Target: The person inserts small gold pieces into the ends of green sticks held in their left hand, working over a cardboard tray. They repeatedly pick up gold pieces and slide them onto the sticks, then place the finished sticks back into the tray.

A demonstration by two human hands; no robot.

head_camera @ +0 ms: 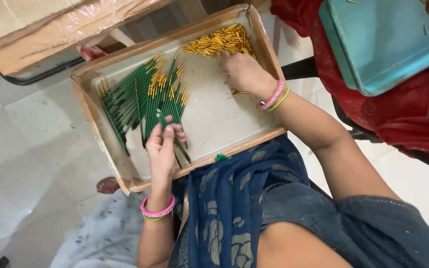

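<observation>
On a shallow tray (269, 54) over the lap, the left hand (162, 146) pinched some green sticks (125, 97), and the right hand (244, 72), fingers bent, touched the gold caps (222, 42).

Sticks (135, 97) lie left in the tray (214, 124), caps (222, 42) at its far right corner.

Tray (209, 124): we rest it on our lap | left hand (162, 144): we grip a few green sticks (135, 97), gold-tipped | right hand (244, 72): we touch loose gold caps (219, 42) at tray corner | teal tray (378, 44): upper right
</observation>
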